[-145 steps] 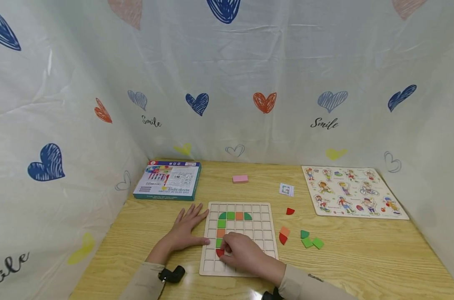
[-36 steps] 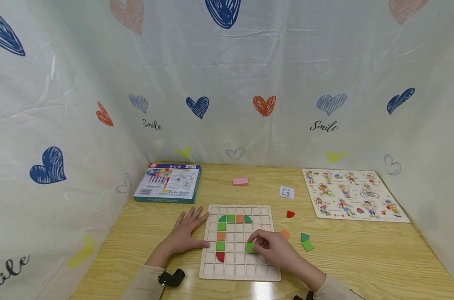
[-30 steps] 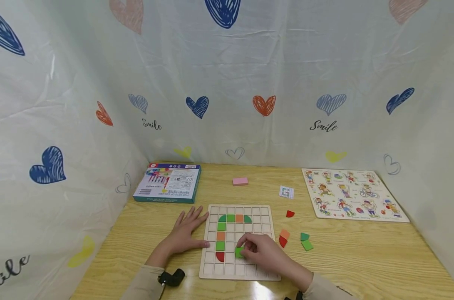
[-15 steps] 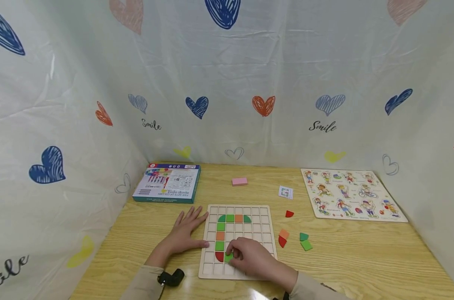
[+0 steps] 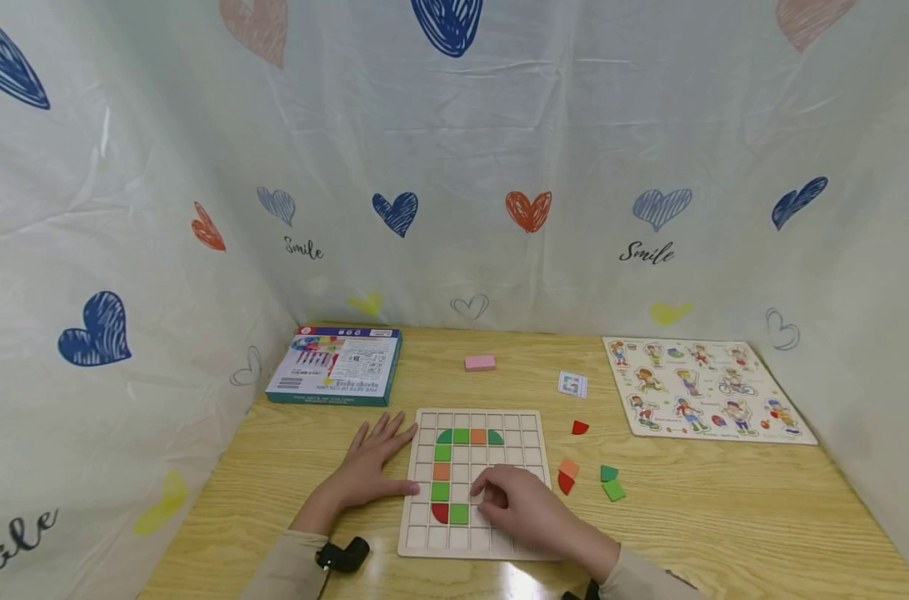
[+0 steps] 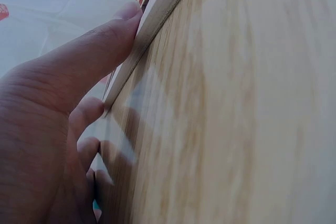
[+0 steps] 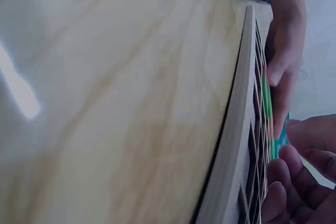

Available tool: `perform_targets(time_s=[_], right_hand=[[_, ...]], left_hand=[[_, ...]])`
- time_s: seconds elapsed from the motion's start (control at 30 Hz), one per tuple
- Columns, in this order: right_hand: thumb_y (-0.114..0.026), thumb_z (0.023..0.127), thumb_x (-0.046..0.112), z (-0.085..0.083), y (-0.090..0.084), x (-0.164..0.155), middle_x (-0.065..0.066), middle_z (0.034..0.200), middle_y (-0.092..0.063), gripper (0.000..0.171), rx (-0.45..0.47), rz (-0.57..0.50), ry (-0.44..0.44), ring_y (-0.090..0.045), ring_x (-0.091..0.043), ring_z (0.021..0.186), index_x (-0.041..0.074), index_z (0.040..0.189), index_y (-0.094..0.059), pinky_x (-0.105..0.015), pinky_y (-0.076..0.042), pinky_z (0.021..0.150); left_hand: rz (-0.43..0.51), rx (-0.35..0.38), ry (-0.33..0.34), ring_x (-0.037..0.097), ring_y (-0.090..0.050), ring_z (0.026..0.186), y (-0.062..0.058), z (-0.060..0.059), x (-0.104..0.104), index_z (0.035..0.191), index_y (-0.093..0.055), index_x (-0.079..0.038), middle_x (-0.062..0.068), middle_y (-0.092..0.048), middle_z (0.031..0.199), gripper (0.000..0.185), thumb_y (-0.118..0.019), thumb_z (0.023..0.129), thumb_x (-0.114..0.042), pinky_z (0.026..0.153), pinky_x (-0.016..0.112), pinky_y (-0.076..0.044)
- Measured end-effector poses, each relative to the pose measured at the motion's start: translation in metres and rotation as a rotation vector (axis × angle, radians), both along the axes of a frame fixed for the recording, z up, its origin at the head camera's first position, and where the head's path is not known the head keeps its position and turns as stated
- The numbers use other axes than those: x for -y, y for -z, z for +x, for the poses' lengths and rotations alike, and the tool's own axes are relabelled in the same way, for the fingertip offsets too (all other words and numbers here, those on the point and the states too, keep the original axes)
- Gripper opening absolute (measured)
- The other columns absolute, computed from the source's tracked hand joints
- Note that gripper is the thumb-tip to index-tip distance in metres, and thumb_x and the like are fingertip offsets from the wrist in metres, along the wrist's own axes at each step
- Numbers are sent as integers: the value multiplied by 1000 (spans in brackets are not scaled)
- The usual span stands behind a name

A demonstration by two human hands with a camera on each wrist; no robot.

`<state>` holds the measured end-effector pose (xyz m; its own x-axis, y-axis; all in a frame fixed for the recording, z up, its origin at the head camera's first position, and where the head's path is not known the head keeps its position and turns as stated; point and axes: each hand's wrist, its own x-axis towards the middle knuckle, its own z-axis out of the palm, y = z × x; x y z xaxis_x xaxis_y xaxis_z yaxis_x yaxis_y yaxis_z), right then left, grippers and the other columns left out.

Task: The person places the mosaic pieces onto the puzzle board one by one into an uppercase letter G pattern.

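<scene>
A wooden grid board (image 5: 499, 533) lies on the table. Set in its cells are green and orange square tiles, with dark green quarter-round pieces at the top row's ends. At the column's foot sits a red quarter-round tile (image 5: 440, 512), and right beside it a green square tile (image 5: 458, 514). My left hand (image 5: 367, 471) rests flat with spread fingers, its thumb (image 6: 118, 27) on the board's left edge. Above the board, right of that green tile, hovers my right hand (image 5: 517, 500); its fingers are loosely bent, thumb and fingertips apart, holding nothing.
Right of the board lie an orange square (image 5: 569, 468), red quarter-rounds (image 5: 580, 427), a dark green piece (image 5: 609, 473) and a green square (image 5: 614, 490). Behind are a pattern card (image 5: 572, 384), pink block (image 5: 480, 363), box (image 5: 337, 367) and picture board (image 5: 705, 392).
My right hand brought a green square from the right leftward onto the board beside the red piece, let it go and drew back slightly right. The left hand stays put.
</scene>
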<state>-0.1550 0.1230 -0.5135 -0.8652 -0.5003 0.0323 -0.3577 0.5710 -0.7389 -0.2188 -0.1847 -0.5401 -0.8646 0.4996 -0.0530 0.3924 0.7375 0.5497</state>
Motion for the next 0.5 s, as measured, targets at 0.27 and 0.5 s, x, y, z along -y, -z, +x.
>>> perform_targets(time_s=[0.27, 0.5], right_hand=[[-72, 95, 13, -8, 1, -41, 13, 80, -56, 9, -23, 40, 131, -51, -3, 69, 19, 102, -71, -22, -46, 61], [-75, 92, 9, -13, -1, -82, 11, 81, -56, 12, -85, 109, 263, -49, -3, 70, 19, 99, -73, -23, -45, 61]], left_hand=[[-18, -4, 0, 37, -2, 156, -1, 1, -1, 161, -34, -19, 12, -16, 169, 99, -75, 82, -63, 123, 58, 4], [-4, -1, -5, 37, -2, 156, -2, 1, -1, 160, -35, -19, 12, -16, 169, 99, -75, 82, -63, 123, 58, 4]])
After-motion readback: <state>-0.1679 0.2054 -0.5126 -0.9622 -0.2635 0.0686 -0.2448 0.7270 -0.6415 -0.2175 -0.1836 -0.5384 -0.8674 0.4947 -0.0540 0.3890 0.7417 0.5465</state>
